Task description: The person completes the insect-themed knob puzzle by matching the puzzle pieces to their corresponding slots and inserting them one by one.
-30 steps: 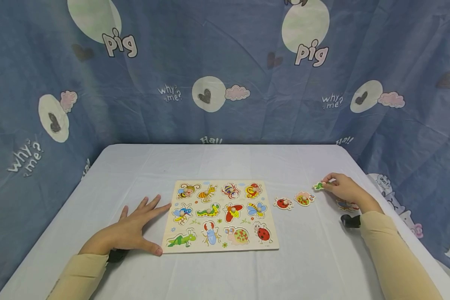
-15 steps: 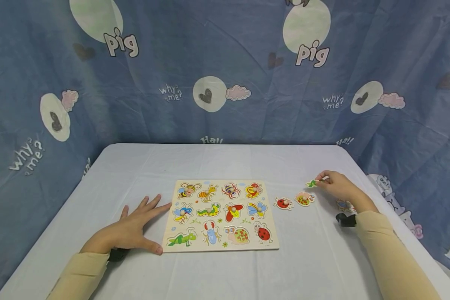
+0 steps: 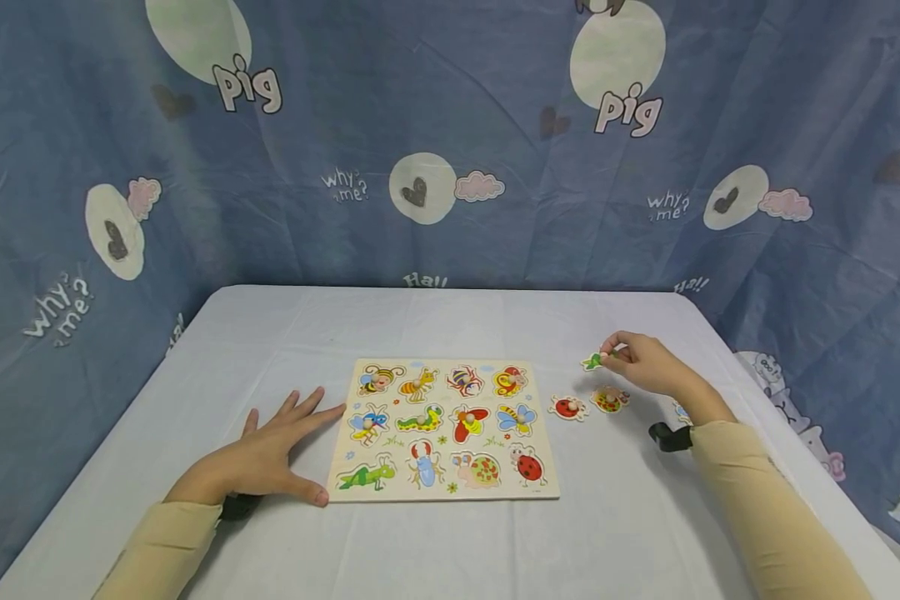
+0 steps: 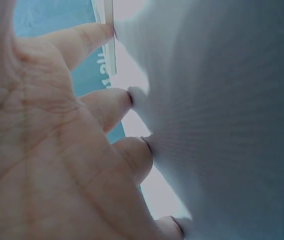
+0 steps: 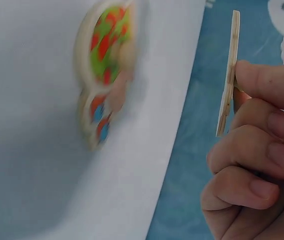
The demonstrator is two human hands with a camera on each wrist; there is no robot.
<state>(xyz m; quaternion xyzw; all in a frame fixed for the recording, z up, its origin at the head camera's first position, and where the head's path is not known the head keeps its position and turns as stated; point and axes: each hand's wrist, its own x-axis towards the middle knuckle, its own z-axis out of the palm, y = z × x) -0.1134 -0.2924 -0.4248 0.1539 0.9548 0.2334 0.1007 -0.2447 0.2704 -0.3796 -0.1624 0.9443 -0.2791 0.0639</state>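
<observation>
My right hand (image 3: pixel 654 365) pinches a green grasshopper puzzle piece (image 3: pixel 592 362) between thumb and fingers, above the table right of the board. The right wrist view shows that piece edge-on, as a thin wooden slab (image 5: pixel 229 75). My left hand (image 3: pixel 266 460) lies with fingers spread at the left edge of the wooden insect puzzle board (image 3: pixel 506 493), its thumb at the near left corner. Knobbed pieces fill the board's upper two rows. The bottom row shows knobless pictures: a grasshopper, a stag beetle, a snail and a ladybug.
On the white-covered table (image 3: pixel 450 550), right of the board, lie a ladybug piece (image 3: pixel 569 407) and a snail piece (image 3: pixel 610 400). Another piece (image 3: pixel 680 412) is mostly hidden behind the right wrist. A blue patterned curtain (image 3: pixel 450 108) hangs behind the table.
My right hand has moved left with the grasshopper piece, from beyond the snail piece to a spot nearer the board. My left hand has stayed at the board's edge.
</observation>
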